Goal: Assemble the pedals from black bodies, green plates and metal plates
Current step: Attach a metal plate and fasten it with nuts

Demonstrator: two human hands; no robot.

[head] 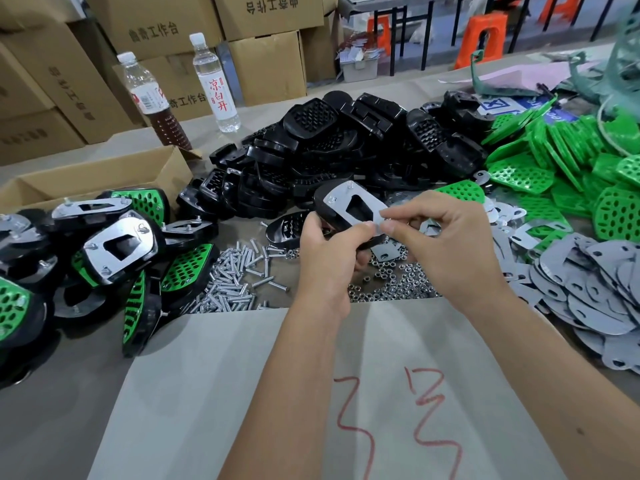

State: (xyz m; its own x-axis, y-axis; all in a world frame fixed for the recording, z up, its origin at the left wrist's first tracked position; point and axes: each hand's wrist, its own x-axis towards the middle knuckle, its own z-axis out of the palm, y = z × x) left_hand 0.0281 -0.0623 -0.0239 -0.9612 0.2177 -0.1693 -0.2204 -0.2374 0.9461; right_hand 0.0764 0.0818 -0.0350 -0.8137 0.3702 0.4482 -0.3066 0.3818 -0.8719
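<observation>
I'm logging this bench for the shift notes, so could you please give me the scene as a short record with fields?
left hand: left hand grips the pedal in progress
right hand: right hand pinches at the near end of its metal plate
finished pedals: heap at left
black bodies: pile behind the hands
green plates: pile at right
loose metal plates: spread at near right
fasteners: screws and nuts on the table
bottles: two bottles at back left

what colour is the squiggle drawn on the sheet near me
Red, hand-drawn squiggle on the grey sheet; the head view shows it.
</observation>
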